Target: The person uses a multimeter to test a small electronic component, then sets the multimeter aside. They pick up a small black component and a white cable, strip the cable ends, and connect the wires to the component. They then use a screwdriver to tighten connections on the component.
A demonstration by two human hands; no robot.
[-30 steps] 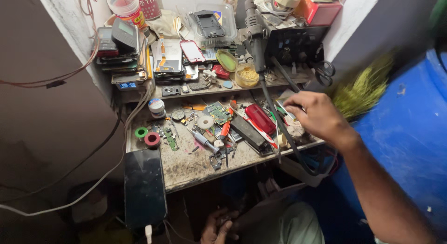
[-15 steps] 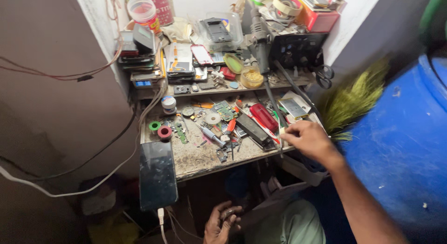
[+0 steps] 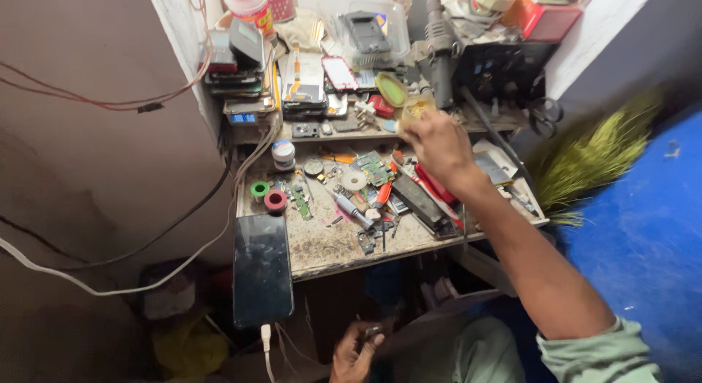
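Left hand: low at the bottom edge, below the worktop, the left hand [image 3: 356, 351] curls its fingers around a small dark part, too small to make out.
Phone: a black phone [image 3: 262, 269] lies at the worktop's [image 3: 329, 245] front left corner, a white cable plugged into it.
Right hand: the right hand [image 3: 433, 141] reaches up over the clutter, blurred, fingers closed at a small yellow container [image 3: 417, 109] on the raised shelf [image 3: 344, 136]; whether it grips, I cannot tell.

Bench [image 3: 329, 244] top worn, grimy and matt, phone [image 3: 262, 269] screen glossy black glass, tape rolls [image 3: 268, 195] smooth plastic, small jar [image 3: 414, 109] clear yellowish plastic, sleeve [image 3: 607, 354] soft green cloth, broom [image 3: 592, 160] of coarse green fibre
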